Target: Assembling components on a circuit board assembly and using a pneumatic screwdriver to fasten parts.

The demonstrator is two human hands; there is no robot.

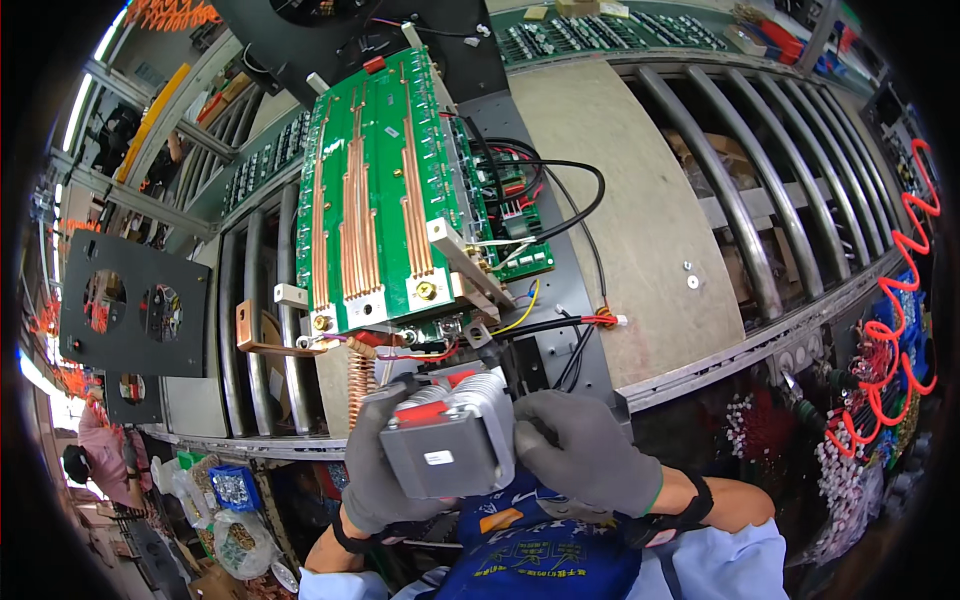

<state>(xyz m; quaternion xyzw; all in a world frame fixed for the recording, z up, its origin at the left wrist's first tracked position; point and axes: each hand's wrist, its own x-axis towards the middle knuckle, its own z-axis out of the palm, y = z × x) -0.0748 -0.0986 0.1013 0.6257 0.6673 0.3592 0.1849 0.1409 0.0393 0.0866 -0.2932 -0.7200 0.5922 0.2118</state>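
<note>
Both of my grey-gloved hands hold a grey block-shaped transformer point(450, 440) with silver laminations and red winding tape, just below the near end of a chassis. My left hand point(375, 470) grips its left side and my right hand point(585, 450) grips its right side. Above it stands a large green circuit board point(370, 190) with long copper bars, mounted on a dark metal chassis point(555, 300). Black, red and yellow wires point(560, 210) run beside the board. A copper coil point(360, 385) sits just left of the transformer.
The chassis lies on a roller conveyor point(760, 180) with a cardboard sheet point(620, 200) on it. A black panel with round holes point(135, 305) lies at left. Red coiled hoses point(905, 300) hang at right. Bins of small parts point(235, 490) sit below. Another person point(100, 450) works at far left.
</note>
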